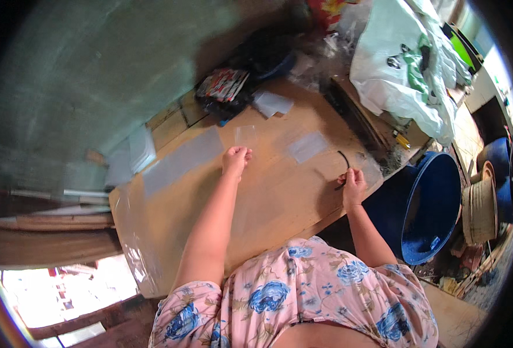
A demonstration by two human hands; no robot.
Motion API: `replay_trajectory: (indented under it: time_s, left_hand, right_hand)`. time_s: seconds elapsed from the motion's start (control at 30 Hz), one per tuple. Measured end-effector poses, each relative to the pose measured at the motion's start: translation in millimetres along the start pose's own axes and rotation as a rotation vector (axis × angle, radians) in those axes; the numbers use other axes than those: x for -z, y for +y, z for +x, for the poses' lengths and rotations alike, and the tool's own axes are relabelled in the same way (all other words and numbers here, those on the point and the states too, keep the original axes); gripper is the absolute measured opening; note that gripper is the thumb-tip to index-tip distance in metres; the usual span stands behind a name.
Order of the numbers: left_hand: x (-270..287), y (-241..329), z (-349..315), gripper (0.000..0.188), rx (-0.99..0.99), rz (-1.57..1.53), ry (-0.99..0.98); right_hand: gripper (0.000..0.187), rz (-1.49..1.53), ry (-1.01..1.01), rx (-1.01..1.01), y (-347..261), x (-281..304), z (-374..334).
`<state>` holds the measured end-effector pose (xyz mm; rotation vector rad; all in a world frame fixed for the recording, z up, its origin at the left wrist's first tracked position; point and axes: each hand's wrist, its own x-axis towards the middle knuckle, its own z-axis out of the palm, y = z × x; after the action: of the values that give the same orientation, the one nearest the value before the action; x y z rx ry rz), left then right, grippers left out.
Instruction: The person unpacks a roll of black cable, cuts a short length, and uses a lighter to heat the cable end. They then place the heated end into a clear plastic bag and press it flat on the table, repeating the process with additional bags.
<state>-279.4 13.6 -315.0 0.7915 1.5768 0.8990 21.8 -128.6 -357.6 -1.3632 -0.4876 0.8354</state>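
My left hand (237,160) is closed, pinching the near edge of a small clear plastic piece (245,135), a bag or sheet, over the middle of the wooden tabletop (268,203). On the right, near the table's edge, my right hand (354,182) grips a thin, curved black strip (346,159); it may be a cord or a cable, I cannot tell. Between the hands and farther back lies a flat translucent plastic piece (307,147). A long greyish translucent strip (184,160) stretches along the table to the left of my left hand.
Translucent sheets (142,151) are stacked at the far left edge. Dark bags (224,93) sit against the wall, beside white papers (272,104). A white plastic bag (390,69) covers the far right corner. Right of the table stand a blue barrel (433,203) and a spool (478,211).
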Motion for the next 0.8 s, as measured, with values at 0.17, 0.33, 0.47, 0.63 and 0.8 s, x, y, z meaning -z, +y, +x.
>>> replay_trajectory:
  time_s: [0.17, 0.33, 0.47, 0.63, 0.8]
  left_hand:
    - [109.3, -22.9, -51.7, 0.023, -0.119, 0.161, 0.293]
    - [204.4, -92.6, -99.7, 0.029, -0.121, 0.372, 0.670]
    - [227.6, -122.3, -144.5, 0.045, -0.127, 0.542, 0.885]
    - [244.7, -99.5, -182.5, 0.052, -0.395, 1.138, 0.856]
    - [303.9, -74.5, -165.4, 0.039, -0.762, 1.516, 0.089]
  right_hand:
    - [0.014, -0.125, 0.036, 0.040, -2.7, -0.2, 1.8]
    - [0.012, 0.012, 0.046, 0.012, 3.7, 5.3, 9.2]
    - [0.012, 0.013, 0.054, 0.038, -9.7, -16.7, -1.9]
    - [0.012, 0.048, -0.137, 0.162, -37.4, -70.8, -33.4]
    - [0.012, 0.057, -0.264, 0.171, -55.3, -123.1, -75.3]
